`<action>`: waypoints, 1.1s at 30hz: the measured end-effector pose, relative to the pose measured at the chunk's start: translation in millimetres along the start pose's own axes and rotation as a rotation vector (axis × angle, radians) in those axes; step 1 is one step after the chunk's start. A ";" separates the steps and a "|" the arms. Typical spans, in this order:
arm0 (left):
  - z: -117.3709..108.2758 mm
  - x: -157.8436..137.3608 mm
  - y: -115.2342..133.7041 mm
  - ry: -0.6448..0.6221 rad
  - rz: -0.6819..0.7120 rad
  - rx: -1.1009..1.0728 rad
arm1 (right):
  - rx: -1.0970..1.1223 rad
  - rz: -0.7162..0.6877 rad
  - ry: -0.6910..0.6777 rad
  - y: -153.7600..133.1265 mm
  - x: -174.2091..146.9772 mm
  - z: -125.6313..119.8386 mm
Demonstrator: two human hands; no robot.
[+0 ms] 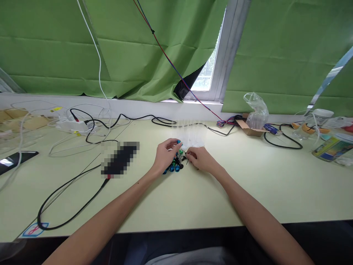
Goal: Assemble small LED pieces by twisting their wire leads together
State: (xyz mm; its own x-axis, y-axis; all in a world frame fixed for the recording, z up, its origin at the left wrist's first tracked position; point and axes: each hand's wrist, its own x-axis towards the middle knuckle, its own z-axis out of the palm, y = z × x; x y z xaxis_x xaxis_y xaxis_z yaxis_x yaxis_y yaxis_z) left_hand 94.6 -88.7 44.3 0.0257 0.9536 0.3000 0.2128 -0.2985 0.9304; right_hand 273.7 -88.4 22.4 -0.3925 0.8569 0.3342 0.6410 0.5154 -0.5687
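At the centre of the frame, a small blue ball (179, 141) is pinched between thumb and fingertips of the left hand (164, 155), and is held just above the pile of blue, green and black pieces (177, 168), which is partly covered by that hand. Behind the pile, a clear plastic tray (190, 134) is set on the table (220, 200). Further right, the right hand (202, 158) is placed beside the pile, its fingertips drawn narrowly together, though whether a piece is gripped there cannot be told.
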 end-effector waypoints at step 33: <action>0.2 -1.1 -5.5 0.007 0.107 0.047 | -0.199 -0.155 0.031 -0.5 1.9 12.3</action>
State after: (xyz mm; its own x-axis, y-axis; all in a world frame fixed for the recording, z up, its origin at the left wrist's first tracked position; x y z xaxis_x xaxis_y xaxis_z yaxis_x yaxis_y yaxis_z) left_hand 93.6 -88.0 38.8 0.0443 0.9160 0.3988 0.2550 -0.3963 0.8820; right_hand 264.6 -87.1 14.1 -0.4776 0.7656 0.4310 0.6932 0.6298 -0.3505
